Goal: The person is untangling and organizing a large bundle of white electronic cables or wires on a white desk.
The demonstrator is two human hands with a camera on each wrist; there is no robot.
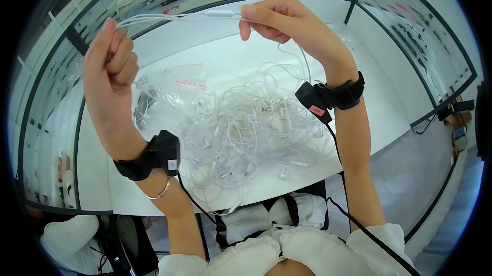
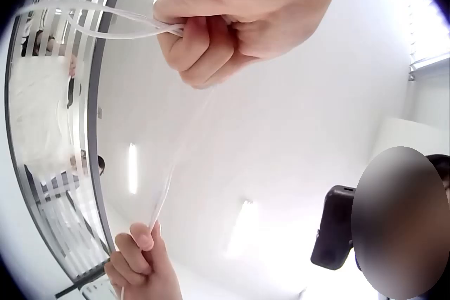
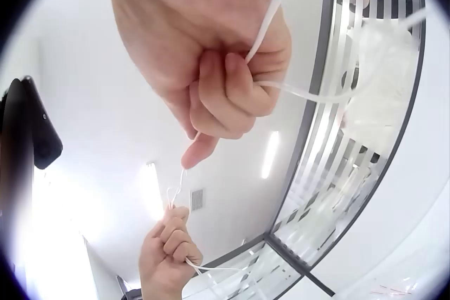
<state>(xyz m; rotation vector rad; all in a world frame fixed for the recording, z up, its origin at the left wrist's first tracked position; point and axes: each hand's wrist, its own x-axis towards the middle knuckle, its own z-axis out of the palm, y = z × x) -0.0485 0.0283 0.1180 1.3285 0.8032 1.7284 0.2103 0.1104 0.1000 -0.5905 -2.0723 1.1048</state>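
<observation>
A white earphone cable (image 1: 177, 17) stretches in several strands between the two raised hands, with a thicker white piece along it near the right hand. The left hand (image 1: 111, 58) grips one end, fingers curled round the strands. At the other end the right hand (image 1: 287, 20) pinches the cable between thumb and forefinger. Its other fingers curl round it in the right wrist view, where loose strands (image 3: 302, 92) trail away. Below both hands a large tangled heap of white earphones (image 1: 246, 127) lies on the white table (image 1: 369, 117).
Clear plastic bags (image 1: 171, 91) lie at the heap's left. Low white panels and dark-framed glass partitions (image 1: 425, 40) enclose the table's back and sides. Black wristbands (image 1: 348, 91) with cables sit on both wrists. A black and white bag (image 1: 251, 222) is at the front edge.
</observation>
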